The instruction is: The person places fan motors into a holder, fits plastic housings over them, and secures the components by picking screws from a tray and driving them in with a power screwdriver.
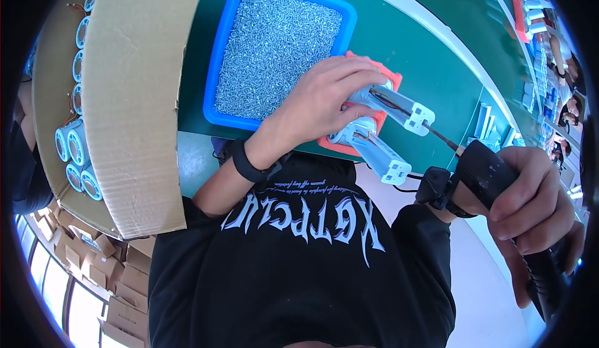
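Observation:
My left hand (327,95) is closed around the round base of a pale blue plastic housing (409,112), with wires showing in its open stem. A second such housing (377,154) lies nearer to me, just below it. Both sit in a red-orange foam holder (392,76) on the green table. In my right hand (530,201) is a black electric screwdriver (486,170), gripped around its body. Its thin bit reaches the square end of the first housing; whether a screw is on the tip is too small to tell.
A blue tray (211,92) full of small silver screws stands beside my left hand. Left of it, a cardboard box (140,98) contains several pale blue housings (78,145). More cartons (128,279) are piled at lower left. Other people (568,107) are at the far right.

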Demonstrator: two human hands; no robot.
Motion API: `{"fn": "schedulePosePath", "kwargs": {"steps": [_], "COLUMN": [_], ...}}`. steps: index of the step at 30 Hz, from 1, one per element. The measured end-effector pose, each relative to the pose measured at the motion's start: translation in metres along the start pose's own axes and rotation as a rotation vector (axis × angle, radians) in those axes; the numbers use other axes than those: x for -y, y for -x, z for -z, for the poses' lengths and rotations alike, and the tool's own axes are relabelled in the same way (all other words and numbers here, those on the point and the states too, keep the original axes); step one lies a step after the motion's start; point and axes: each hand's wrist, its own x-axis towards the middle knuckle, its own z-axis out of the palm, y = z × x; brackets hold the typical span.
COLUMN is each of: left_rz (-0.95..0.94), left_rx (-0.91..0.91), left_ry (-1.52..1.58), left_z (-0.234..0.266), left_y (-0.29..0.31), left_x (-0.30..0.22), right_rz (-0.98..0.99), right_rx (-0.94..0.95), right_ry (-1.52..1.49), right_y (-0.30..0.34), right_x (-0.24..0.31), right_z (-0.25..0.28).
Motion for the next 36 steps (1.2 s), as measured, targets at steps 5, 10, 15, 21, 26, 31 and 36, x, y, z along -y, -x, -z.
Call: {"fn": "schedulePosePath", "kwargs": {"steps": [5, 10, 15, 21, 26, 31, 36], "left_rz": [0.007, 0.021, 0.026, 0.044, 0.057, 0.046, 0.032], "left_rx": [0.017, 0.024, 0.017, 0.012, 0.011, -0.006, 0.009], "left_ry": [0.046, 0.045, 0.051, 0.067, 0.068, 0.06, 0.054], "left_z": [-0.004, -0.005, -0.004, -0.006, -0.005, -0.005, -0.004], "left_y": [-0.001, -0.002, -0.002, -0.001, -0.001, 0.0, 0.0], "left_x": [0.003, 0.004, 0.005, 0.006, 0.007, 0.007, 0.008], "right_rz": [-0.06, -0.081, -0.021, -0.014, 0.024, -0.013, 0.001], "right_rx": [0.093, 0.072, 0.157, 0.073, 0.174, 0.185, 0.106], "right_ry": [-0.038, -0.01, -0.085, -0.098, -0.172, -0.248, -0.209], "right_y": [-0.007, -0.002, -0.001, 0.0, -0.003, -0.003, 0.002], "right_x": [-0.002, -0.003, -0.009, -0.014, -0.024, -0.029, -0.026], "right_z": [0.002, 0.002, 0.008, 0.001, 0.001, 0.0, 0.004]}}
